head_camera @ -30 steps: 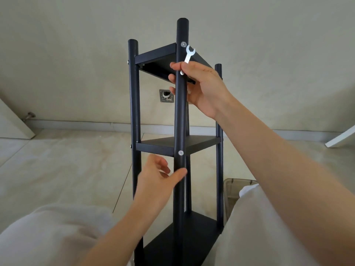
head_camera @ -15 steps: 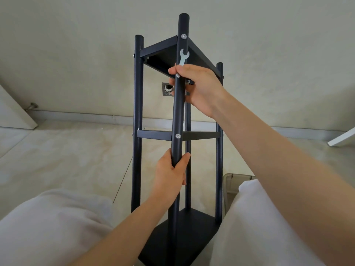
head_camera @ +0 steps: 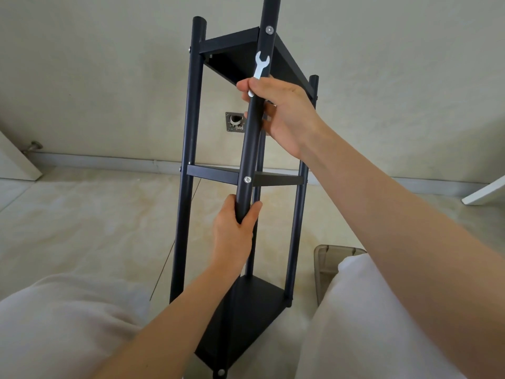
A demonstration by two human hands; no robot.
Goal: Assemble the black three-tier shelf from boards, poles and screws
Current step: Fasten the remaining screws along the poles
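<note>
Below the middle board, my left hand (head_camera: 235, 231) now clamps the front pole (head_camera: 252, 132), which it only reached for a second ago; my right hand (head_camera: 284, 110) stays wrapped round pole and spanner (head_camera: 259, 69), so the shelf (head_camera: 240, 310) looks built and ready to lift.

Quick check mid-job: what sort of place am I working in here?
Probably a bare room indoors, the person sitting on the floor: pale tiled floor, plain wall with a baseboard, and an unfinished wall outlet behind the shelf.

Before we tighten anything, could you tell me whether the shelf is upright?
Upright: the black three-tier shelf stands on its poles on the floor.
</note>
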